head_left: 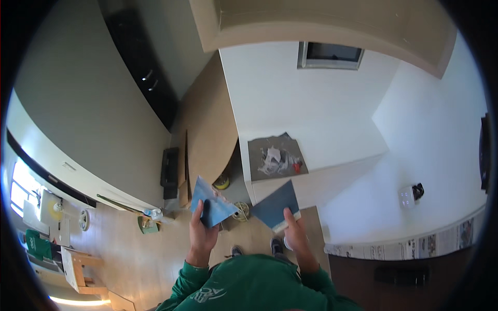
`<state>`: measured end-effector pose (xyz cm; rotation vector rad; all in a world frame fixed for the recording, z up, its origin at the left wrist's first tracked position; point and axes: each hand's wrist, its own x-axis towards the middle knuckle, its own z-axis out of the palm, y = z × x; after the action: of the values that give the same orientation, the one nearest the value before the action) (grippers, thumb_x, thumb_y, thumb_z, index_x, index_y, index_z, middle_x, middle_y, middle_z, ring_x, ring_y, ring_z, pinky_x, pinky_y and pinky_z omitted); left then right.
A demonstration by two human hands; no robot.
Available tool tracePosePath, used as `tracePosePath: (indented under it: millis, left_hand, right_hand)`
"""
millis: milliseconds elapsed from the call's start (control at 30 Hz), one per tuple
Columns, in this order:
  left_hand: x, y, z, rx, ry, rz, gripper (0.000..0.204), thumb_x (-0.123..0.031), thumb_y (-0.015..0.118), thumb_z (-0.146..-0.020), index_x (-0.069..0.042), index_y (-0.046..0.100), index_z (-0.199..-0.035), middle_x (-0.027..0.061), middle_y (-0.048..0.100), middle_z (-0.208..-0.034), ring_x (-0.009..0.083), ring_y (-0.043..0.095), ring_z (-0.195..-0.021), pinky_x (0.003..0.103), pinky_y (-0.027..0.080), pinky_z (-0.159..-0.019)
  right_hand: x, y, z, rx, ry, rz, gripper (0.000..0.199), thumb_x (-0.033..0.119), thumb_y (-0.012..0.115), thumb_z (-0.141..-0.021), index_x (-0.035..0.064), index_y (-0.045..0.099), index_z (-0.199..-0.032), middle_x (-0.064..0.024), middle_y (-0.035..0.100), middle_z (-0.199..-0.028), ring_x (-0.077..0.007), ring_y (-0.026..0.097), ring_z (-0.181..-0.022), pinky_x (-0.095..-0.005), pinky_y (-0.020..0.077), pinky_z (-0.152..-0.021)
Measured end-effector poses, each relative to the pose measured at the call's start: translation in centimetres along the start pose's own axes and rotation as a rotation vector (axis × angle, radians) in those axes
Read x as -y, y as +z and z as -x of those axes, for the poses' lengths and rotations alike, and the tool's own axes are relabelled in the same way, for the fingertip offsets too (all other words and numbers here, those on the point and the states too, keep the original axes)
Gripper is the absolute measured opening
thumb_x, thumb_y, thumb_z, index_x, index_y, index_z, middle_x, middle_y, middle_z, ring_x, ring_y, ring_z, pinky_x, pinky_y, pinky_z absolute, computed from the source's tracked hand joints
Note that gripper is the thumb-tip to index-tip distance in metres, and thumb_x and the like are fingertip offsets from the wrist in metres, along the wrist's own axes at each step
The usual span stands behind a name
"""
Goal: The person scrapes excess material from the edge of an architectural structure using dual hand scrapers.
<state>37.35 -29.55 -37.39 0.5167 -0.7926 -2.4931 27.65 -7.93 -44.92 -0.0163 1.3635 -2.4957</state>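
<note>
My left hand [202, 234] grips a light blue, slightly bent sheet [222, 209] by its left side, the thumb lying over its front. In my right hand [296, 236] is a flat, dark blue-grey sheet [278, 201] with a pale strip along its lower edge, pinched under the thumb. Both sheets are held up in front of my body, apart from each other. What material they are I cannot tell. Beyond them, on a white ledge [337, 147], lies a grey board [257, 151] with crumpled clear plastic [277, 161] and a small red piece [297, 167] on it.
A white wall rises behind the ledge, with a socket and black plug [412, 195] at right. Newspaper strips [404, 250] edge the wall's lower right. A curved tan panel [205, 124] stands left; a coiled cable [241, 211] lies near my feet. At far left is a wooden bench [78, 267].
</note>
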Motion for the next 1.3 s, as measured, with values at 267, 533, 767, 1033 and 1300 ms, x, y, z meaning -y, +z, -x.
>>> tracePosePath:
  millis: [267, 533, 767, 1033, 1300]
  left_hand:
    - [-0.2, 0.2, -0.5, 0.001, -0.063, -0.003, 0.037, -0.021, 0.061, -0.101, -0.002, 0.053, -0.132, 0.0056, 0.063, -0.120, 0.0175, 0.062, -0.111, 0.035, 0.049, -0.101]
    - [-1.2, 0.6, 0.3, -0.020, 0.080, -0.108, 0.033, -0.019, 0.069, -0.097, 0.001, 0.058, -0.120, 0.0069, 0.066, -0.112, 0.0139, 0.066, -0.097, 0.028, 0.052, -0.089]
    - [-1.1, 0.8, 0.8, -0.049, 0.125, -0.282, 0.033, -0.018, 0.072, -0.094, 0.004, 0.061, -0.115, 0.0081, 0.068, -0.105, 0.0134, 0.066, -0.090, 0.028, 0.052, -0.081]
    - [1.0, 1.0, 0.1, -0.202, 0.094, -0.282, 0.038, -0.025, 0.071, -0.095, 0.009, 0.064, -0.111, 0.0090, 0.067, -0.103, 0.0121, 0.062, -0.088, 0.026, 0.051, -0.079]
    - [1.3, -7.7, -1.2, -0.084, 0.338, -0.607, 0.046, -0.017, 0.065, -0.096, -0.019, 0.054, -0.141, 0.0181, 0.053, -0.126, 0.0303, 0.056, -0.120, 0.038, 0.050, -0.097]
  right_hand:
    - [4.9, 5.2, 1.2, 0.177, -0.366, 0.297, 0.027, 0.013, 0.052, -0.104, -0.0056, 0.057, -0.124, -0.0073, 0.065, -0.109, -0.0130, 0.059, -0.096, -0.0278, 0.0472, -0.086]
    - [5.9, 7.9, 3.2, 0.389, -0.511, 0.455, 0.027, 0.007, 0.045, -0.104, -0.0042, 0.054, -0.126, -0.0074, 0.062, -0.114, -0.0128, 0.056, -0.101, -0.0274, 0.0451, -0.090]
    - [7.2, 8.8, 3.9, 0.476, -0.451, 0.759, 0.029, 0.009, 0.051, -0.102, -0.0059, 0.055, -0.125, -0.0122, 0.065, -0.106, -0.0176, 0.060, -0.092, -0.0298, 0.0481, -0.081]
    - [6.3, 7.0, 5.0, 0.602, 0.103, 1.026, 0.035, 0.020, 0.056, -0.103, -0.0053, 0.054, -0.128, -0.0108, 0.068, -0.089, -0.0172, 0.062, -0.079, -0.0328, 0.0486, -0.070]
    - [3.9, -1.1, 5.2, 0.074, 0.323, 0.345, 0.041, 0.009, 0.059, -0.097, 0.0006, 0.049, -0.136, -0.0112, 0.064, -0.119, -0.0204, 0.062, -0.110, -0.0360, 0.0497, -0.098]
